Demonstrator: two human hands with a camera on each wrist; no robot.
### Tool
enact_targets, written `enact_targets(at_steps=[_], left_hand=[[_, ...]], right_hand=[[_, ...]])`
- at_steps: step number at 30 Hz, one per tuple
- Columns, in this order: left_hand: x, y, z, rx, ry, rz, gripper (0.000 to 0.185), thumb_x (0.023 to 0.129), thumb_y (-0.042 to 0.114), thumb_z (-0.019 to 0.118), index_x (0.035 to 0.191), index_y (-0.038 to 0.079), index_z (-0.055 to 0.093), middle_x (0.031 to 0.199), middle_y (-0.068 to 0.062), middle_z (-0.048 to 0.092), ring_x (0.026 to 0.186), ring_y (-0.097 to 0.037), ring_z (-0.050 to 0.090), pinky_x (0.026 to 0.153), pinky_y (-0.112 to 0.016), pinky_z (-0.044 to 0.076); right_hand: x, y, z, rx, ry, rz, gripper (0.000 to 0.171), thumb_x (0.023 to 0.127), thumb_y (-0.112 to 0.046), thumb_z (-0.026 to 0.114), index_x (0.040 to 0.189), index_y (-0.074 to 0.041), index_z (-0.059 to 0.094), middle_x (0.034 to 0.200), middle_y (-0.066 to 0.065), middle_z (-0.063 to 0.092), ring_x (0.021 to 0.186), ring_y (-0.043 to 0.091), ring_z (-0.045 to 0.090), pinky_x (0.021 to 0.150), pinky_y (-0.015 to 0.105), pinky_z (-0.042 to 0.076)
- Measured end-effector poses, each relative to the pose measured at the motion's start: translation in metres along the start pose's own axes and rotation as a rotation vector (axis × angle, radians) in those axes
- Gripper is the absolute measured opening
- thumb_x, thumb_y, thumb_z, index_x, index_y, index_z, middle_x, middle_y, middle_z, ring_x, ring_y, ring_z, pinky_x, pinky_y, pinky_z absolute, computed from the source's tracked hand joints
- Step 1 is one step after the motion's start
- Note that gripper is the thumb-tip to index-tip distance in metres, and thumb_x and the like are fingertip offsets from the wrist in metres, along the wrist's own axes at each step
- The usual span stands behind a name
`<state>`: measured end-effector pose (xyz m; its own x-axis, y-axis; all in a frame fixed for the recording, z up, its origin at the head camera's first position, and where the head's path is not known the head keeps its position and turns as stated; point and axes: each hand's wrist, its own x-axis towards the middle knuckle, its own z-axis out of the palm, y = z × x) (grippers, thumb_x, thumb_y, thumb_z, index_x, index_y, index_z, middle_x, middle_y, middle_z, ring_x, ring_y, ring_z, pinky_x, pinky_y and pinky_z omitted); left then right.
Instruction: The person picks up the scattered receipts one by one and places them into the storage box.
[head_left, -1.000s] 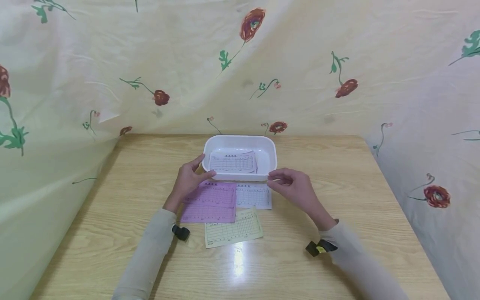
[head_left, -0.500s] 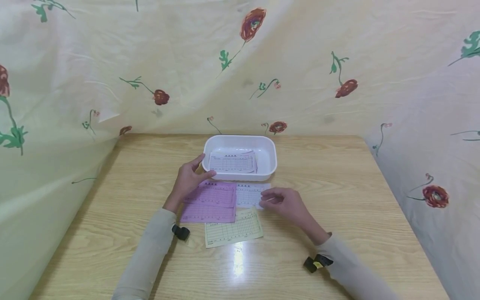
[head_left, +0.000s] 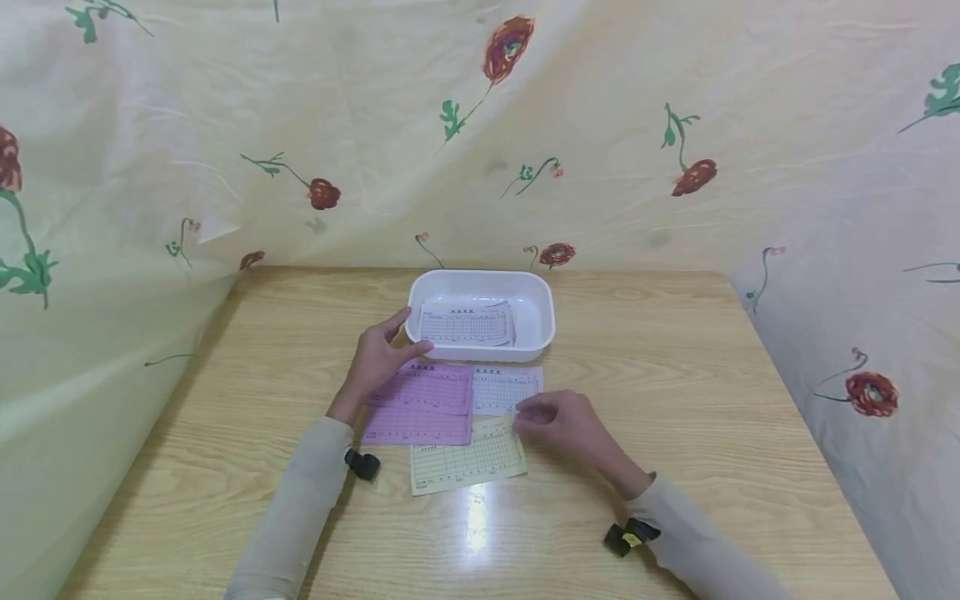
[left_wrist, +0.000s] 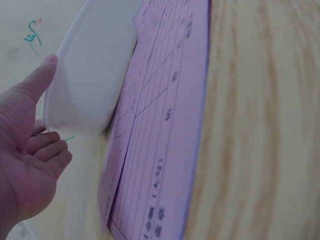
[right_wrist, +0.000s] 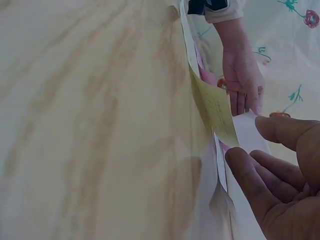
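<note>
I can pass over bare tabletop (head_left: 660, 358) right of the white tray (head_left: 487, 354) and enter its right end from above; the left grip (head_left: 377, 358) blocks its left end.

The head view looks forward and down from above the near side of the pale wood-grain worktop (head_left: 675, 375), far enough back to take in both forearms and the cream floral cloth (head_left: 600, 125) behind. The left wrist view sits low and close behind the left hand (head_left: 378, 354), rolled so the worktop runs up its right side; it shares the white rectangular plastic tray (head_left: 487, 354) and the pink printed paper forms (head_left: 420, 427) with the head view. The right wrist view, also low and rolled, looks past the near right hand (head_left: 562, 425) across the pale-yellow printed paper form (right_wrist: 217, 107) toward the left hand, all three shared with the head view.
</note>
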<state>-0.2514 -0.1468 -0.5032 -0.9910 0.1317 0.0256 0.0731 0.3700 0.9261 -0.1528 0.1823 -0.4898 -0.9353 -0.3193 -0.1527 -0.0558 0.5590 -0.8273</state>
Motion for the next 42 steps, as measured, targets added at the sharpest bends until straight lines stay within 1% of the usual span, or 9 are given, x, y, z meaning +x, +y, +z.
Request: enact_targets(at_steps=[5,8,17,25,29,36,42], left_hand=[[0.0,0.0,0.0,0.007,0.005,-0.003,0.095,0.079,0.048,0.086,0.154,0.008,0.043,0.162,-0.004,0.038,0.152,-0.026,0.031,0.126,-0.045,0.028],[0.001,0.0,0.0,0.009,0.004,-0.004,0.095,0.079,0.048,0.087,0.154,0.008,0.043,0.162,-0.004,0.038,0.152,-0.026,0.031,0.126,-0.046,0.027],[0.001,-0.001,0.0,0.008,0.001,-0.018,0.095,0.079,0.047,0.087,0.154,0.009,0.043,0.163,-0.004,0.037,0.152,-0.026,0.03,0.126,-0.046,0.027],[0.001,-0.001,0.001,0.013,0.007,-0.008,0.094,0.08,0.046,0.086,0.154,0.009,0.043,0.162,-0.004,0.037,0.152,-0.025,0.031,0.126,-0.046,0.028],[0.001,-0.002,0.001,0.017,0.009,-0.013,0.094,0.079,0.048,0.086,0.154,0.01,0.044,0.162,-0.002,0.038,0.152,-0.025,0.031,0.126,-0.045,0.028],[0.001,-0.002,0.001,0.011,0.007,-0.012,0.094,0.08,0.047,0.086,0.154,0.009,0.044,0.162,-0.003,0.038,0.152,-0.025,0.032,0.125,-0.044,0.03],[0.002,-0.002,0.001,0.009,0.008,-0.017,0.095,0.079,0.047,0.087,0.154,0.009,0.044,0.162,-0.003,0.038,0.152,-0.025,0.032,0.125,-0.044,0.03]], right_hand=[[-0.002,0.001,0.004,-0.013,0.007,0.011,0.032,0.084,-0.023,0.085,0.111,-0.007,0.076,0.099,0.002,0.078,0.086,0.013,0.073,0.077,0.025,0.062],[-0.002,0.001,0.006,-0.031,0.007,-0.001,0.034,0.084,-0.022,0.085,0.113,-0.006,0.075,0.1,0.003,0.078,0.085,0.014,0.073,0.076,0.026,0.063],[0.0,0.001,0.011,-0.037,-0.021,-0.021,0.038,0.082,-0.016,0.086,0.113,0.0,0.073,0.094,0.005,0.077,0.078,0.012,0.071,0.07,0.024,0.061],[0.001,-0.004,0.015,-0.04,-0.002,-0.001,0.039,0.08,-0.016,0.087,0.113,0.001,0.073,0.093,0.005,0.076,0.08,0.013,0.072,0.071,0.021,0.061],[0.001,-0.006,0.017,-0.042,0.004,0.015,0.04,0.079,-0.015,0.087,0.113,0.001,0.073,0.093,0.005,0.076,0.081,0.014,0.072,0.072,0.022,0.062],[0.004,-0.006,0.021,-0.06,0.004,0.036,0.041,0.077,-0.016,0.089,0.112,0.0,0.074,0.092,0.003,0.075,0.08,0.012,0.069,0.072,0.025,0.061],[0.004,-0.006,0.024,-0.075,0.015,0.037,0.031,0.079,-0.013,0.087,0.107,-0.004,0.076,0.088,0.0,0.073,0.075,0.011,0.066,0.069,0.026,0.06]])
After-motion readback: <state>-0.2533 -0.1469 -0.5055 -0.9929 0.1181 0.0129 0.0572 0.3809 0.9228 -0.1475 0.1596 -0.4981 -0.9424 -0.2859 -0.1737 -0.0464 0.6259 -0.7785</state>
